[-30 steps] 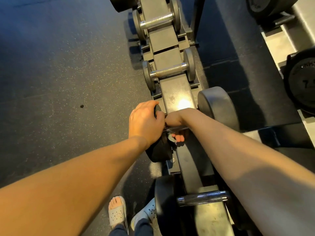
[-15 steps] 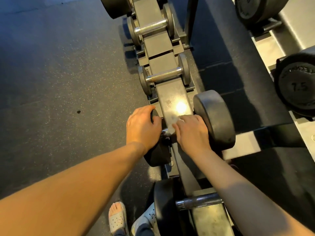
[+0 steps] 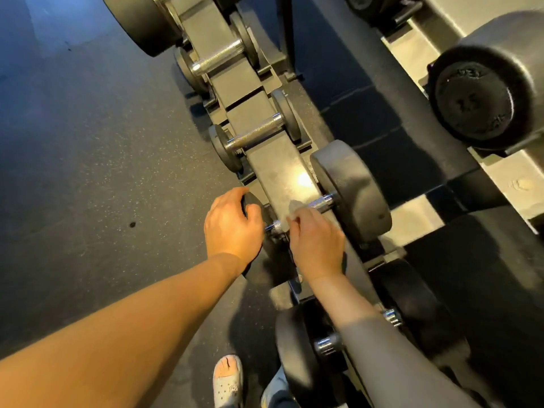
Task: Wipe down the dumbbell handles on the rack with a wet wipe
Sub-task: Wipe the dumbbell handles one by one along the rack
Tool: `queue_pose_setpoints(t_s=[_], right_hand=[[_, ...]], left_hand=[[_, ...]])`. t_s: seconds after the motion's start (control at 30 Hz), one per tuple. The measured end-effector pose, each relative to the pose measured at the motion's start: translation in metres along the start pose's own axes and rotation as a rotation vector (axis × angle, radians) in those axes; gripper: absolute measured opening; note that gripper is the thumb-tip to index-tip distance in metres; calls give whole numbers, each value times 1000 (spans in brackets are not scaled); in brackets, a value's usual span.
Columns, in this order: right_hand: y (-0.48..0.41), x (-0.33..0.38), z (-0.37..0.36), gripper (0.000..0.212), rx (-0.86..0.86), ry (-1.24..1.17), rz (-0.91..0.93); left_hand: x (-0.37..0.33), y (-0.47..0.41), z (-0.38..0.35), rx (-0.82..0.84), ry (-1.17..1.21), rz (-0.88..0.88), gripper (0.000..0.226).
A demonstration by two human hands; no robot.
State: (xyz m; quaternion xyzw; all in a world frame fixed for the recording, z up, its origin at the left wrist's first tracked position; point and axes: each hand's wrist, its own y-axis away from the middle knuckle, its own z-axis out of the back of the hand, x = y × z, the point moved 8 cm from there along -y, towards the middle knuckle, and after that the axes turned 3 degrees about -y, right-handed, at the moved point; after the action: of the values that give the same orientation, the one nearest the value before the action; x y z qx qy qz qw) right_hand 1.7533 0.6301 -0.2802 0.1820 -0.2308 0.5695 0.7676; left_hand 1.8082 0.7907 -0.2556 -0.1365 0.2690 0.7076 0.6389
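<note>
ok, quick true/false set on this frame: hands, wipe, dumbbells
1. The right hand holds the wipe against the handle of a dumbbell. True.
2. The left hand hangs clear of that dumbbell. False: its fingers curl over the dumbbell's other end.
3. The dumbbell being wiped lies on the floor. False: it sits on the rack.
4. A smaller dumbbell sits on the rack just beyond it. True.
</note>
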Motion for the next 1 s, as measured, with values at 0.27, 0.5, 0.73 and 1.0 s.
queue_pose_setpoints(t_s=[0.27,0.5,0.73,1.0], right_hand=[[14,1,-23,17,-20,-259,-441],[13,-26,-6,14,-606,-626,-773],[17,-3,-22,18,-315,-449,-706],[18,-23,-8,17,-822,-758,-1022]], left_hand=[[4,-3,-4,11,-16,-8,35],[0,-8,-7,66,-69,-65,46],[0,-12,-10,107,-142,-140,43],[-2,-14,-12,165,-178,-185,35]])
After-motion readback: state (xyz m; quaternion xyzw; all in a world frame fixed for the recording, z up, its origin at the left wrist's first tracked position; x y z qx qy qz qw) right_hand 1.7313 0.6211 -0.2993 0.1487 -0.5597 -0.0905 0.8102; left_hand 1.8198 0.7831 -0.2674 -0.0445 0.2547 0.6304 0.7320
